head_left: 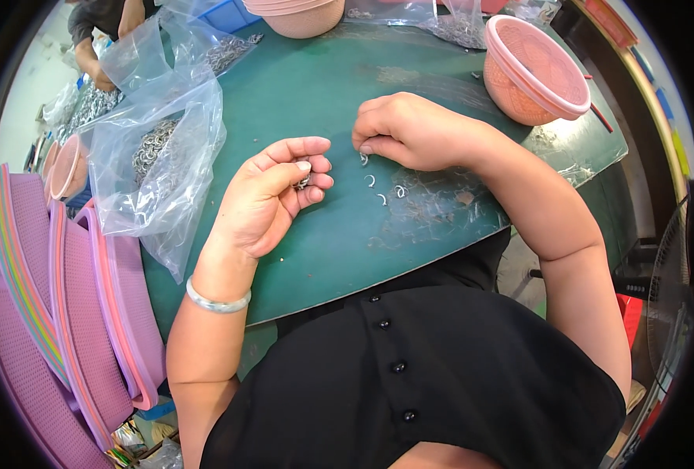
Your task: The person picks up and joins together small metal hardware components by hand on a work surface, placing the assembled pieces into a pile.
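Note:
My left hand is palm up over the green table, its fingers curled round a few small silver metal rings with the thumb resting on them. To its right, my right hand pinches a small silver metal piece between thumb and fingertips; the piece is partly hidden. Just below that hand, several loose curved metal rings lie on the tabletop. A clear plastic bag with a heap of similar metal rings lies left of my left hand.
A pink basket stands at the back right of the green table. Another pink basket is at the far edge. Purple woven baskets are stacked at the left. Across the table, a co-worker's hand is near more metal pieces.

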`<action>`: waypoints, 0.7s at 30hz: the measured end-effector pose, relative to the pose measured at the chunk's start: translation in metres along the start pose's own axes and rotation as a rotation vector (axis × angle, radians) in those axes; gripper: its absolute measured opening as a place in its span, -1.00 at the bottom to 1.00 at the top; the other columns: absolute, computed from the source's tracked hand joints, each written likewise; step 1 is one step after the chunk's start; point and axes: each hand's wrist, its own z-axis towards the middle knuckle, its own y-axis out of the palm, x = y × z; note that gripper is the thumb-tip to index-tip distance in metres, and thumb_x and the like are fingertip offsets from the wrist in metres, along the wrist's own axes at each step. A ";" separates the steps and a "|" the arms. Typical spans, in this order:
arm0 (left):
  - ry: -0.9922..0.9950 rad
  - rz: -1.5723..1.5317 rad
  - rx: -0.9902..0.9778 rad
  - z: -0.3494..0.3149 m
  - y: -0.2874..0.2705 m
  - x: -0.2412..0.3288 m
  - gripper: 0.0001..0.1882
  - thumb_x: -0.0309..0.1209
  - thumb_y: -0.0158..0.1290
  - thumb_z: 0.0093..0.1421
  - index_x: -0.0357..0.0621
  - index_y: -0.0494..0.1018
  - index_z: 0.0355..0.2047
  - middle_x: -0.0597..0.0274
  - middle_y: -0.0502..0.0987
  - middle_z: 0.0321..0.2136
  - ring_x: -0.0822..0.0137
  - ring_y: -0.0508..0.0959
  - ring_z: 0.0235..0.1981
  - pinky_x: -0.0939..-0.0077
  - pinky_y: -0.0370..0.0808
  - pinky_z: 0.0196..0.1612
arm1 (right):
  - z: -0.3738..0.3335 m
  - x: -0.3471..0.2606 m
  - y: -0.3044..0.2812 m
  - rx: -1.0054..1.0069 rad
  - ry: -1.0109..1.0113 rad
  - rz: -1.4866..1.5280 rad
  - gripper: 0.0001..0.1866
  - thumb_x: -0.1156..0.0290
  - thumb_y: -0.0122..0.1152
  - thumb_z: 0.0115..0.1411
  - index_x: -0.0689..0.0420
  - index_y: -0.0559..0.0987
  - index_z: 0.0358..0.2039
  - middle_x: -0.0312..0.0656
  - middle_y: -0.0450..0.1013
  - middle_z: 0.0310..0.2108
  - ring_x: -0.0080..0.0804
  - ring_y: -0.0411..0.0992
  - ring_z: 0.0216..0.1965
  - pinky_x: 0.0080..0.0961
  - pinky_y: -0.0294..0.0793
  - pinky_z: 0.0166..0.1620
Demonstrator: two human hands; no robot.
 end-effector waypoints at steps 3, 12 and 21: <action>-0.012 0.016 0.023 0.000 0.001 0.000 -0.78 -0.55 -0.11 0.12 -0.31 0.37 -0.21 0.24 0.43 -0.42 0.46 0.44 -0.43 0.65 0.41 -0.34 | 0.001 -0.002 0.001 -0.007 0.012 0.001 -0.94 0.54 0.06 -0.02 0.25 0.46 -0.48 -0.11 0.35 -0.52 -0.17 0.34 -0.44 -0.37 0.33 -0.35; -0.040 0.068 0.033 -0.002 -0.002 0.001 -0.78 -0.45 -0.15 0.17 -0.29 0.34 -0.21 0.35 0.35 -0.57 0.57 0.31 -0.60 0.77 0.24 -0.58 | 0.000 0.000 0.000 0.058 0.087 -0.015 -0.89 0.55 0.10 -0.03 0.23 0.51 -0.42 -0.14 0.36 -0.49 -0.22 0.36 -0.40 -0.41 0.35 -0.30; -0.039 0.103 0.085 -0.001 0.003 0.001 -0.80 -0.46 -0.12 0.16 -0.28 0.36 -0.23 0.36 0.35 -0.56 0.58 0.31 -0.59 0.77 0.25 -0.57 | 0.002 0.000 0.006 0.015 0.024 -0.068 -0.95 0.51 0.14 -0.09 0.19 0.49 -0.55 -0.15 0.36 -0.47 -0.19 0.36 -0.37 -0.39 0.36 -0.28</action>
